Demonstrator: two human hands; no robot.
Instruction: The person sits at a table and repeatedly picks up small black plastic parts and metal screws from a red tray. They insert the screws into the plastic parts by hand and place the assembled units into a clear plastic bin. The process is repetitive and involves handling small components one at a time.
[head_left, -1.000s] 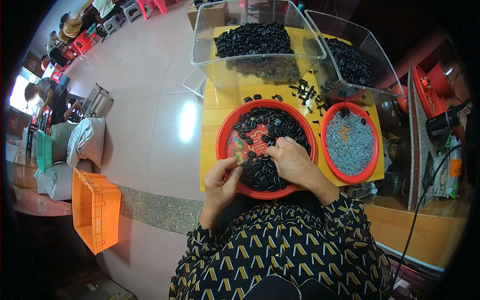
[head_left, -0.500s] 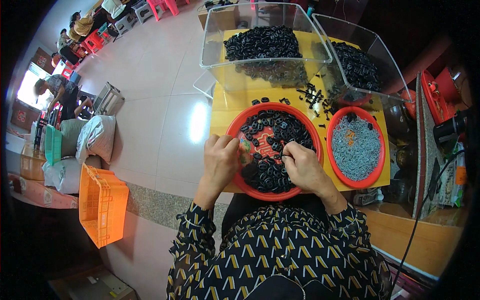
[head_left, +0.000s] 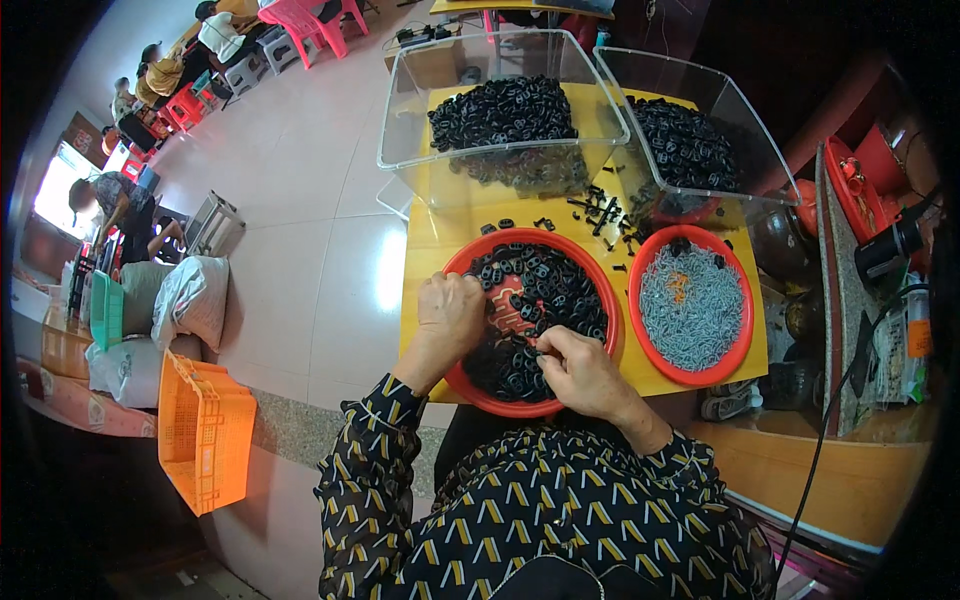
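Since half a second ago, left hand (head_left: 448, 318) has shifted slightly right, further in over the round tray's left rim; right hand (head_left: 582, 370) a touch nearer. View has also shifted a little.

Left hand: knuckles up, fingers curled in, tips hidden, can't tell if holding anything. Right hand: over the near right part of the tray, thumb and index narrow, close together at the black parts; can't tell if a piece is between them.

Black parts (head_left: 500, 370): small oval pieces, heaped in the round red tray (head_left: 510, 407), thick at the near and right sides, patterned base showing left of middle. Tray sits on the near side of the yellow table (head_left: 425, 250).

Just right of it, an oval red tray (head_left: 690, 378) with silver screws (head_left: 695, 315) and a few orange bits (head_left: 679, 289) on top. Far side: two clear bins side by side, left bin (head_left: 470, 160) and right bin (head_left: 720, 193), both with black pieces. Loose black pieces (head_left: 600, 212) scattered on the table between bins and trays. Orange crate (head_left: 230, 440) on the floor, left.
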